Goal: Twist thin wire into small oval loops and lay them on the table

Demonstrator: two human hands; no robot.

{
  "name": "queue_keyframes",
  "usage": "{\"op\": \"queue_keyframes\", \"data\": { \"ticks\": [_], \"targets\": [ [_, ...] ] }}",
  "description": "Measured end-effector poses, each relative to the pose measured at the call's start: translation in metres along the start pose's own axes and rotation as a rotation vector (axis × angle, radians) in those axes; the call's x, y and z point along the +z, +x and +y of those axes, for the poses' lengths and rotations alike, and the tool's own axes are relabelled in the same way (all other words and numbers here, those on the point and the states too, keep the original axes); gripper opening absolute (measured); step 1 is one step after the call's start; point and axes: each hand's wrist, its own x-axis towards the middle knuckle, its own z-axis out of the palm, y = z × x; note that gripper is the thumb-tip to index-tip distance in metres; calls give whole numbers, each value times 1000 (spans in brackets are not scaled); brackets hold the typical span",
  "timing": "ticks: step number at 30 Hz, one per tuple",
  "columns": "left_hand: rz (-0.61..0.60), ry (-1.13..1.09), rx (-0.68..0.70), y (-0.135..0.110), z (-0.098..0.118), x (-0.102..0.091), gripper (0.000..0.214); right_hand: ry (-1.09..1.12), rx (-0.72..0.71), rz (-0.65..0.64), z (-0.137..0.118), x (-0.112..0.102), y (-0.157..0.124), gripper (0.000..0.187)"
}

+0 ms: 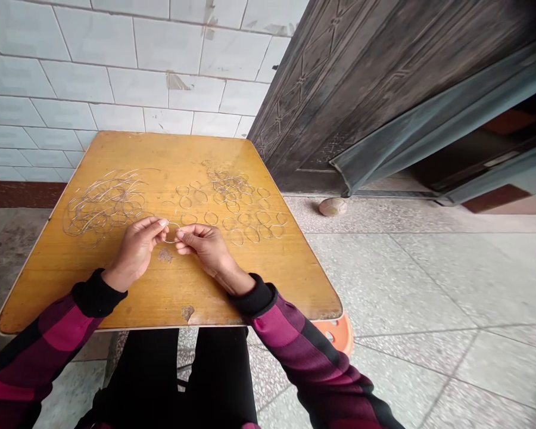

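Observation:
Between my two hands is a thin wire ring [171, 224], held just above the table near its middle. My left hand [138, 244] pinches the ring's left side with thumb and fingers. On the opposite side, my right hand [205, 245] is closed on the same ring. Beyond my left hand lies a loose tangle of curved wire pieces [105, 202]. Several round wire rings [251, 233] are spread out to the right of my hands, and a denser pile of rings [230, 183] sits behind them. Whether the held ring's ends meet is hidden by my fingers.
The worn yellow wooden table [116, 307] stands against a white tiled wall [161, 44]. An orange stool [342, 333] shows under its right corner. A ball [333, 207] lies on the floor near the dark carved door [304, 131], beside a grey-blue curtain [411, 140].

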Motion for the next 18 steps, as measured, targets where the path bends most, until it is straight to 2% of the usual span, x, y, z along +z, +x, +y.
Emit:
{"op": "queue_keyframes", "data": {
  "ticks": [5, 14, 18],
  "targets": [
    [-71, 10, -41, 1, 2, -7, 18, -27, -6, 29, -3, -5, 1, 24],
    [-138, 329, 86, 1, -1, -12, 15, -110, -14, 16, -3, -10, 2, 18],
    [-105, 372, 110, 2, -3, -13, 14, -127, -27, -24, -4, -10, 1, 23]
  ]
}}
